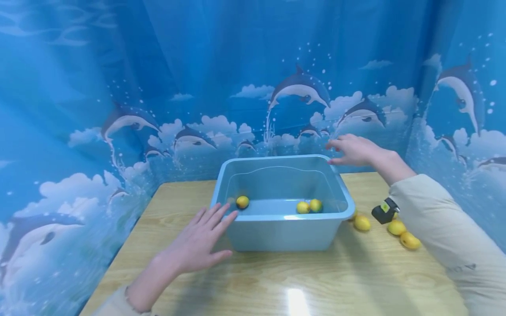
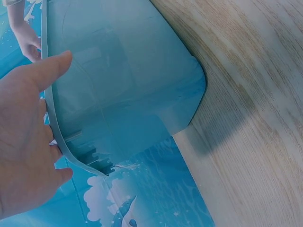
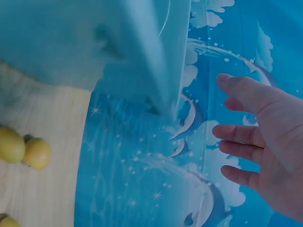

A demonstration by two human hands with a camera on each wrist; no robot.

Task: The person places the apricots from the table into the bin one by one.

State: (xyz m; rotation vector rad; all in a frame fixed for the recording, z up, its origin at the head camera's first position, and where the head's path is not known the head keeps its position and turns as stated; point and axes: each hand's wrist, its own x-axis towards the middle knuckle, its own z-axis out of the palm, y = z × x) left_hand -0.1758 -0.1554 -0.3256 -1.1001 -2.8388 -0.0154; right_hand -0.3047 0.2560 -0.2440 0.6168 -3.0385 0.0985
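A light blue plastic bin (image 1: 280,235) stands on the wooden table, with three yellow, lemon-like fruits inside: one lemon (image 1: 242,202) at the left, and a second lemon (image 1: 303,207) beside a third lemon (image 1: 316,205) toward the right. My left hand (image 1: 193,243) is spread at the near left corner, fingers straight over the rim; in the left wrist view its thumb reaches along the bin's side, and contact is unclear. At the far right corner, my right hand (image 1: 353,151) hovers with loosely extended fingers. The right wrist view shows this hand (image 3: 274,142) apart from the rim, holding nothing.
Several more lemons lie on the table right of the bin, among them one lemon (image 1: 362,223) close to its wall and another (image 1: 410,241) near the right sleeve. A blue dolphin-print curtain (image 1: 245,57) surrounds the table (image 1: 253,285) at the back and sides.
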